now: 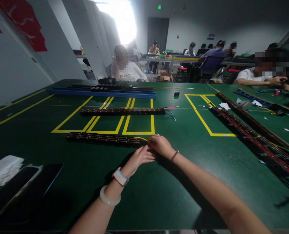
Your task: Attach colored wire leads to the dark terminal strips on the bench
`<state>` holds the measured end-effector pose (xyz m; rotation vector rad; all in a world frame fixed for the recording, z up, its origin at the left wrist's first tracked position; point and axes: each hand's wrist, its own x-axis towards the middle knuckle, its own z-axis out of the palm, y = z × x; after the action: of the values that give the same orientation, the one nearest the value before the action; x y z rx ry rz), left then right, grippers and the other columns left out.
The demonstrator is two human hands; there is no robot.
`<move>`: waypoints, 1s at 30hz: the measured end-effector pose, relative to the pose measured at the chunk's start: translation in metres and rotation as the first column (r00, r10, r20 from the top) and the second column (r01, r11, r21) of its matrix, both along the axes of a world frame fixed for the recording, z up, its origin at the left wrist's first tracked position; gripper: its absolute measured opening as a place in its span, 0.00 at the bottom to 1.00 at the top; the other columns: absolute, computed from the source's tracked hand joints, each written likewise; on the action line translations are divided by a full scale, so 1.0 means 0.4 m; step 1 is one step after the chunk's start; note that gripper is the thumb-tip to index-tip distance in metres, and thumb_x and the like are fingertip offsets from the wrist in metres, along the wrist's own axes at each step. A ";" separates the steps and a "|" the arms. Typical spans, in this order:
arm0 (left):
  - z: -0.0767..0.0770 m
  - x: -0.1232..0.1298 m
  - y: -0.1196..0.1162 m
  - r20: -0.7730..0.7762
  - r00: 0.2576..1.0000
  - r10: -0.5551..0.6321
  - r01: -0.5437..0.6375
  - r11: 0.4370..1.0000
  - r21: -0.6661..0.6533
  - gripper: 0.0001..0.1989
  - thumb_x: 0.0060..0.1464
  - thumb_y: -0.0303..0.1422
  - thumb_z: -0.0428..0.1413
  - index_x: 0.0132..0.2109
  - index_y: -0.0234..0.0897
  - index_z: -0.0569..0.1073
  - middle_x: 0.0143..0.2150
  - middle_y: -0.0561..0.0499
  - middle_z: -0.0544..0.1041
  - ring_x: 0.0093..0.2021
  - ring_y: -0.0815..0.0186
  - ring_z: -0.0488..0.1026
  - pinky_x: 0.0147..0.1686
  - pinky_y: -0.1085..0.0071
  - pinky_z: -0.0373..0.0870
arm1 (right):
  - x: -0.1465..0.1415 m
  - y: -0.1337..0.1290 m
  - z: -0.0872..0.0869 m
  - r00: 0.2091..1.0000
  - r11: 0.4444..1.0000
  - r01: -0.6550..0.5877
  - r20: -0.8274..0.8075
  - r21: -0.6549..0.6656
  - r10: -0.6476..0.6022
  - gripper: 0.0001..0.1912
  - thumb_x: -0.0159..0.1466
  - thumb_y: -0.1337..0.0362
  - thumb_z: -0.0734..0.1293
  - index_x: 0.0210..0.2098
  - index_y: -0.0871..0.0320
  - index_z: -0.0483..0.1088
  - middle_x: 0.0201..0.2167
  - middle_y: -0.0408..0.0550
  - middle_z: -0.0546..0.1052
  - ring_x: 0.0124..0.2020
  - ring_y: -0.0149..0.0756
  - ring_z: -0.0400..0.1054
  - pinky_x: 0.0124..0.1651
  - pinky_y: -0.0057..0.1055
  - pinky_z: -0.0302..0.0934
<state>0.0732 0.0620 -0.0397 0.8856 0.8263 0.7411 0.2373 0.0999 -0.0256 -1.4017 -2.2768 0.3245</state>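
Observation:
A long black bar with rows of copper-coloured wires and bright points point(103, 139) lies on the green table in front of me. From its right end a yellow wire point(141, 138) curves up into the fingertips of my right hand point(160, 145), which are pinched together. Just below, my left hand point(144, 156) meets the right one at the bar's end. Its outer fingers extend to the right, while thumb and forefinger come together. What lies between the two hands is hidden. A second similar bar point(122, 111), with red and blue wires at its right end, lies farther back.
Yellow tape lines point(103, 132) mark the green table point(183, 182). A blue channel point(103, 94) lies behind, and wired bars point(251, 133) run down the right side. Phones point(41, 182) and white tissue point(5, 169) are at left. Other people sit across and at right.

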 end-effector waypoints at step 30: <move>-0.019 0.004 0.013 0.343 0.932 0.115 -0.035 0.972 -0.231 0.19 0.63 0.38 0.44 0.55 0.29 0.63 0.41 0.38 0.73 0.40 0.63 0.73 0.44 0.63 0.68 | -0.020 -0.132 0.021 0.868 0.990 -0.093 0.496 0.105 0.029 0.06 0.62 0.72 0.61 0.39 0.63 0.66 0.31 0.49 0.69 0.32 0.37 0.64 0.37 0.34 0.55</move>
<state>0.0748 0.0672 -0.0475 0.5009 0.6070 0.8293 0.2291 0.0471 -0.0171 -1.4752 -2.6938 -0.1874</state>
